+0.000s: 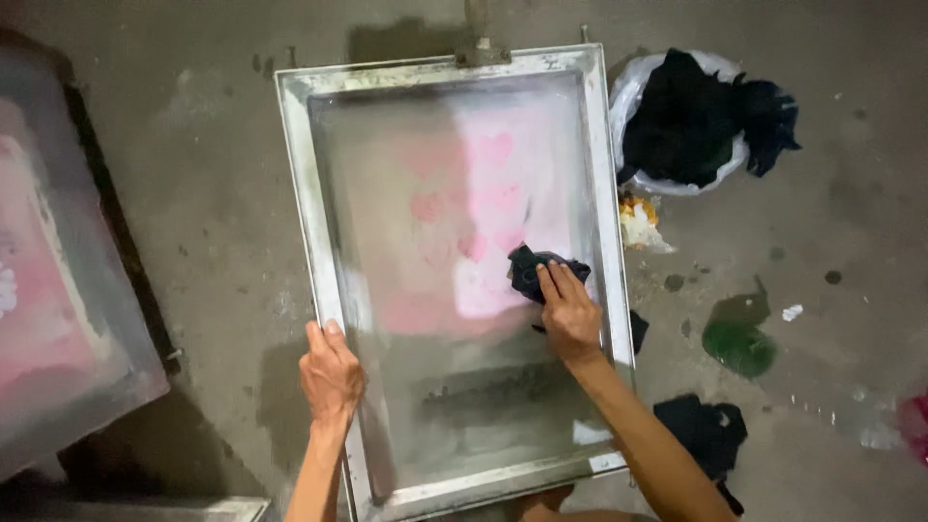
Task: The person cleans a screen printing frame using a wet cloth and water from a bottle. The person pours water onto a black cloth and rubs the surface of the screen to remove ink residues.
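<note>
Nearest us, our left hand wraps its grip around the left rail of the rectangular grey metal screen-printing frame, fingers curled over the edge. The frame stands on the stained grey concrete floor, its translucent mesh tinted pink with faint heart shapes. Our right hand lies flat on the mesh near the right rail, fingers pressed together on the crumpled dark cloth rag, pushing it against the pink patch. Beside the frame's lower right corner lies 1 more dark rag, then a green puddle. Farther off sits a white plastic bag of black fabric (spilling over its rim). At far left leans a second pink-stained screen.
</note>
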